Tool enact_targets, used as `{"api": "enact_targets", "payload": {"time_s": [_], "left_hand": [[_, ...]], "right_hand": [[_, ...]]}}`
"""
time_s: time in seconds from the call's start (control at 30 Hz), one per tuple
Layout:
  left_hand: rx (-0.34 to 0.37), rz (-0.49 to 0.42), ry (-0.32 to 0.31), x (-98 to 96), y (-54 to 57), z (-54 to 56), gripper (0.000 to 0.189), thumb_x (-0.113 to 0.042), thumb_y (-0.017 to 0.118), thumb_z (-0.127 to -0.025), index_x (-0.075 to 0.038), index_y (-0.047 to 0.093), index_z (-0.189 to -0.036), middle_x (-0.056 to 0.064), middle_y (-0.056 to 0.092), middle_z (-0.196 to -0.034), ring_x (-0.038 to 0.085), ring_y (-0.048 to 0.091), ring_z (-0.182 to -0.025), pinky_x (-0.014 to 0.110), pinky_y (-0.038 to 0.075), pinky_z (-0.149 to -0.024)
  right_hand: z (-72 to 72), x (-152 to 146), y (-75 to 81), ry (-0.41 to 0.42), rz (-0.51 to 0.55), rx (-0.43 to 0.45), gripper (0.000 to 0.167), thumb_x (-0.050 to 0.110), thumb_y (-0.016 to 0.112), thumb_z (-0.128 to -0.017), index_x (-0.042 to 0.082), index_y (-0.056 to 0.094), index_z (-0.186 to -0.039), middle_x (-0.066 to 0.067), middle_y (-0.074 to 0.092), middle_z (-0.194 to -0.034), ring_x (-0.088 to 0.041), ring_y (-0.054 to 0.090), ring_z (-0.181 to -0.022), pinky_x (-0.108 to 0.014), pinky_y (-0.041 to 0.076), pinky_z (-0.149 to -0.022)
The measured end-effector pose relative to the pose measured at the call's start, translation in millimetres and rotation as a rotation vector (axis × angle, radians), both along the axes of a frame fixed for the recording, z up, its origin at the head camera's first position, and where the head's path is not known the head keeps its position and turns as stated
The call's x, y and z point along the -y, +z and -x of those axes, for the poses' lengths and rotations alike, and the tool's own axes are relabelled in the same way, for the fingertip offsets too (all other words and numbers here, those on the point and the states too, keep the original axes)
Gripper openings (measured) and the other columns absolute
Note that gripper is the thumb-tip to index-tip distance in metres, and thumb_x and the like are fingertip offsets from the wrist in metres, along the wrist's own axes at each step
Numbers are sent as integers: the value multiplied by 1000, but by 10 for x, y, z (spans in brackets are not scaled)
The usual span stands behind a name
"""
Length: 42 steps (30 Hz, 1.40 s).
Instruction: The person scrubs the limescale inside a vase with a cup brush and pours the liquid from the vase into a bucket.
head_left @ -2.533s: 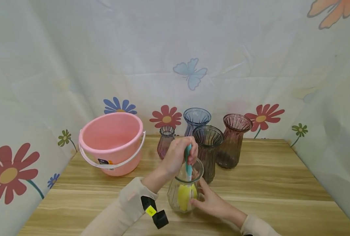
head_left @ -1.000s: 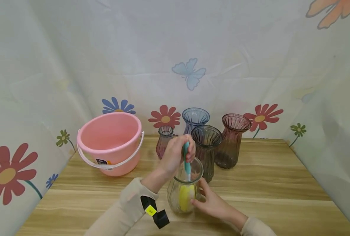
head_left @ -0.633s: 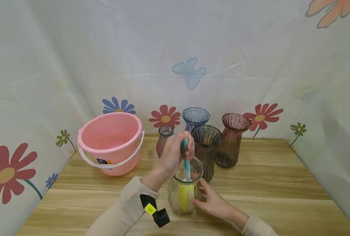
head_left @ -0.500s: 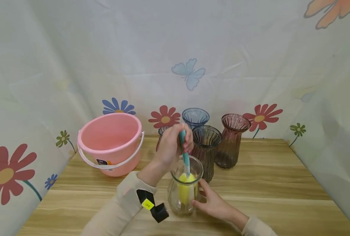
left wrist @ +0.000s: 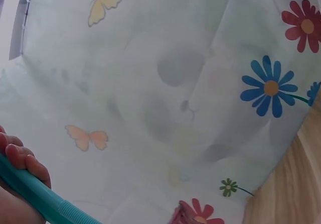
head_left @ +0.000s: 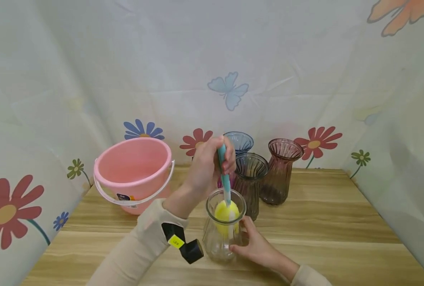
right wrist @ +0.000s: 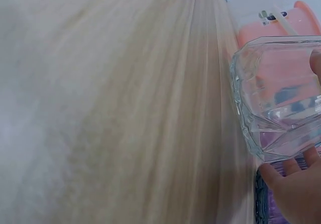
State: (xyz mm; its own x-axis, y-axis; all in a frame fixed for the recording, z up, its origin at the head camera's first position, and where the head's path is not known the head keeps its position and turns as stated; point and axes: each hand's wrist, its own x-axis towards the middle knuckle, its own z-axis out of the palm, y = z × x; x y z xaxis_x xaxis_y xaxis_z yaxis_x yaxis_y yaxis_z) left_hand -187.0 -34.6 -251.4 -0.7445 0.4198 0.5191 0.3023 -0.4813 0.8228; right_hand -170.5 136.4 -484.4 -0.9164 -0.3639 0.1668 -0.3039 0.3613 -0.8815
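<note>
My left hand grips the teal handle of a sponge bottle brush above a clear glass vase. The brush's yellow sponge head sits inside the neck of that vase, just below the rim. In the left wrist view, fingers wrap round the handle, and the sponge is out of sight. With thumb and fingers, my right hand holds the lower side of the clear vase, which stands upright on the table. The right wrist view shows the faceted vase base between the fingers.
Behind the clear vase stand a grey vase, a blue vase and a reddish-purple vase. A pink bucket with a white handle is at the left. Flower-printed cloth walls enclose the wooden table.
My left hand has risen with the brush, drawing the sponge up from the vase's lower body into its neck. The left hand now covers the small vase behind. My right hand stays at the vase.
</note>
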Motion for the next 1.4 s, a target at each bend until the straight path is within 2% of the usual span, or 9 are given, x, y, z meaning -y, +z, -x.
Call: {"api": "enact_targets", "payload": {"time_s": [0.2,0.3,0.47,0.67,0.8,0.93,1.27,1.33,1.4], "left_hand": [[114,96,15,-47,-394,20,38,-21,27,-95,-9,43,-62,-1,38,-55,13,36,-50,24,34,-51],[136,101,30,-55,-538,36,37,-19,27,-95,-7,42,-63,-1,38,-55,13,36,-49,24,35,-51],[82,65,18,-45,-627,66,35,-17,27,-94,-5,40,-64,0,38,-55,14,35,-48,24,34,-50],[56,80,19,-14,-634,54,35,-18,26,-93,-4,39,-65,0,38,-55,13,36,-48,24,34,-49],[101,84,9,-31,-579,42,34,-18,27,-93,-6,40,-64,-1,37,-55,13,35,-48,24,33,-50],[124,82,16,-38,-443,29,35,-19,28,-94,-8,42,-64,-1,37,-55,14,35,-49,24,33,-50],[-28,-5,-16,22,242,-52,36,-19,25,-93,-11,42,-61,0,35,-53,15,33,-47,26,31,-49],[-46,-16,-28,29,306,-71,36,-19,25,-93,-11,42,-62,0,35,-53,15,32,-47,26,30,-49],[-40,-13,-39,22,296,-84,36,-19,25,-93,-11,42,-62,0,35,-53,15,32,-47,26,30,-49]], "right_hand": [[-9,4,-3,-23,1,47,69,22,75,-74,14,33,-128,-16,38,-128,-38,42,-121,-50,39,-97],[-25,5,-9,-19,-16,67,70,26,74,-76,14,30,-129,-21,39,-130,-44,41,-120,-55,37,-95],[-42,-33,6,38,-40,73,72,31,68,-81,14,23,-135,-23,34,-134,-47,39,-121,-56,35,-97],[-31,-104,43,165,21,108,78,21,60,-88,9,8,-145,-32,20,-141,-53,37,-120,-53,42,-92],[-26,-111,50,163,18,88,73,21,62,-87,11,15,-143,-31,25,-139,-52,40,-119,-52,43,-91],[-26,-103,51,123,15,64,68,22,67,-83,12,25,-135,-23,34,-135,-46,40,-122,-52,39,-96],[-31,-79,26,47,31,98,70,21,74,-76,14,30,-130,-23,36,-135,-48,38,-123,-54,36,-98],[-26,-73,14,37,22,83,69,22,75,-75,13,32,-129,-21,38,-133,-47,38,-123,-53,36,-98],[-17,-67,-2,29,15,72,68,22,75,-74,13,33,-127,-20,39,-131,-45,39,-123,-53,36,-98]]}}
